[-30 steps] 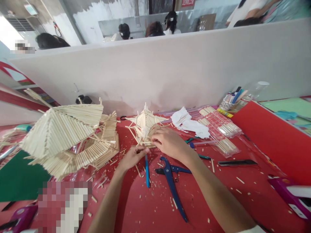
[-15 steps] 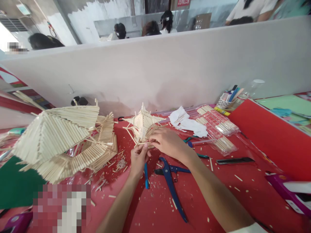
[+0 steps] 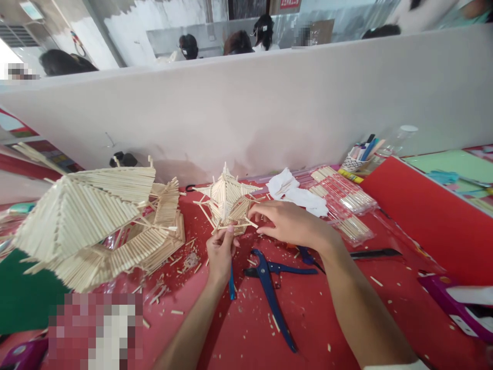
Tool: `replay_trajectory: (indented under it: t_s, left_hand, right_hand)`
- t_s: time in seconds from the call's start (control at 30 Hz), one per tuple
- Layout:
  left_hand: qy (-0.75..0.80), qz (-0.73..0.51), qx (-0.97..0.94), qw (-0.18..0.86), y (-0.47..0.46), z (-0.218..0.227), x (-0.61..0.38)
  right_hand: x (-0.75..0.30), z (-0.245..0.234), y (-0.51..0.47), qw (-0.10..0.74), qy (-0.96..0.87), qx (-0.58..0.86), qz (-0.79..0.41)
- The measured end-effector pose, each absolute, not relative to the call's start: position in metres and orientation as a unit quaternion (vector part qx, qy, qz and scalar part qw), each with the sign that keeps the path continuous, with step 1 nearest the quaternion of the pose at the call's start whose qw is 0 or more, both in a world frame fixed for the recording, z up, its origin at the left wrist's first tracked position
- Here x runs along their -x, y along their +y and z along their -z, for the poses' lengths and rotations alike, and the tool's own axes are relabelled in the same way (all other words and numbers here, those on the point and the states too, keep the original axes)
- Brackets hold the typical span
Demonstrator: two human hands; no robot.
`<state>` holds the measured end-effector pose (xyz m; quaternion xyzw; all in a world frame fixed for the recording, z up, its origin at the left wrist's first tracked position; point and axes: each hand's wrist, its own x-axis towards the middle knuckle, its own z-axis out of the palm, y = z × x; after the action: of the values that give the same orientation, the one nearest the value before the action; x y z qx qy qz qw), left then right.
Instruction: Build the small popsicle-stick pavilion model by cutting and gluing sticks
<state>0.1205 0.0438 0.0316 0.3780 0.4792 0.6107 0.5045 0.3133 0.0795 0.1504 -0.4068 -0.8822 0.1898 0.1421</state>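
Note:
A small pointed roof model built of thin wooden sticks stands on the red table in front of me. My left hand is closed, pinching the model's near lower edge. My right hand sits just right of the model, its thumb and fingertips pinched on a short stick that juts from the model's side. Blue-handled cutters lie on the table between my forearms.
A large stick-built roof structure fills the left side. Crumpled white tissue and clear packs of sticks lie at the right, with a pen cup behind. A grey partition closes the back. Stick offcuts litter the table.
My right hand has slid rightwards off the top of the small model to its side. My left hand rose from the table to the model's lower edge.

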Motion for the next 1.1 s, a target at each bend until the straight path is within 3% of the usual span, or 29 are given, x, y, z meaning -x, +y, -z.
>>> replay_trajectory:
  t_s: [0.57,1.1]
  left_hand:
    - [0.51,-0.618,-0.364,0.476,0.039,-0.038,-0.129]
    - [0.467,-0.594,-0.361,0.547,0.035,-0.038,-0.124]
  right_hand:
    - [-0.302,-0.141,0.081,0.11,-0.884,0.426,-0.157]
    - [-0.315,-0.155,0.073,0.107,-0.881,0.424,-0.18]
